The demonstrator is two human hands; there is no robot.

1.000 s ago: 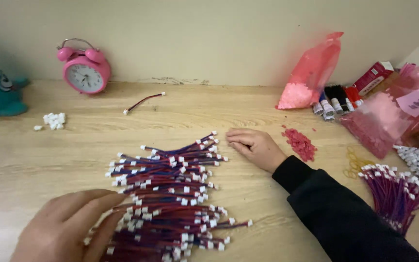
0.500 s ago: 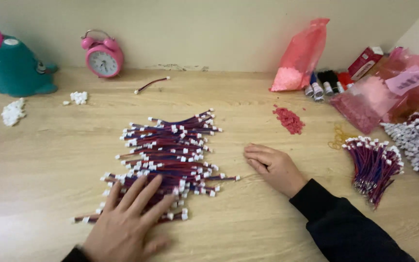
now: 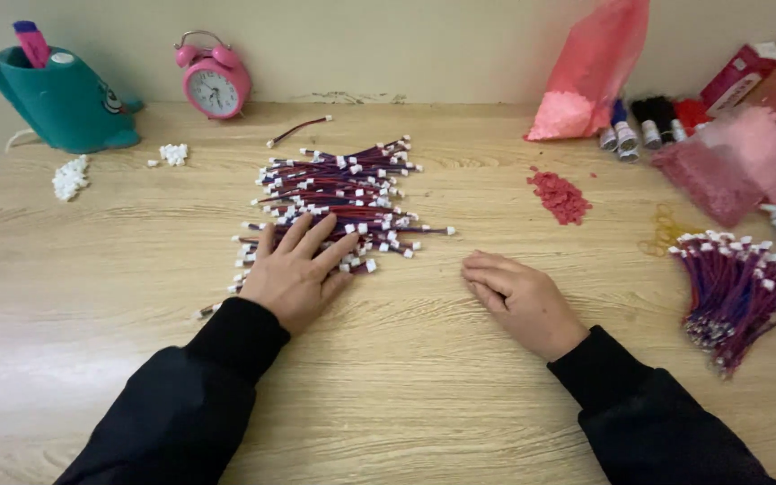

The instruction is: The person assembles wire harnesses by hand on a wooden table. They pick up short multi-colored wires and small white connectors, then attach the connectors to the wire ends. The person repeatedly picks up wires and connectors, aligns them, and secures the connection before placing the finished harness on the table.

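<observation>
The left hand lay flat, fingers wide, on the near end of the wire pile. The right hand rested empty at three o'clock, fingers loosely together. A sideways push could have scattered loose wires.

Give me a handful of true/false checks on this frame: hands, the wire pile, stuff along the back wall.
1. The left hand lies flat on the near end of the pile of short wires. True.
2. The right hand grips a wire. False: it rests on the bare wooden table, beside the pile, holding nothing.
3. A pink alarm clock stands at the back wall. True.
4. The heap of red bits lies left of the wire pile. False: it lies to its right.
5. A bundle of wires lies near the table's right edge. True.
6. The teal holder is empty. False: a pink-capped item sticks out of it.
</observation>
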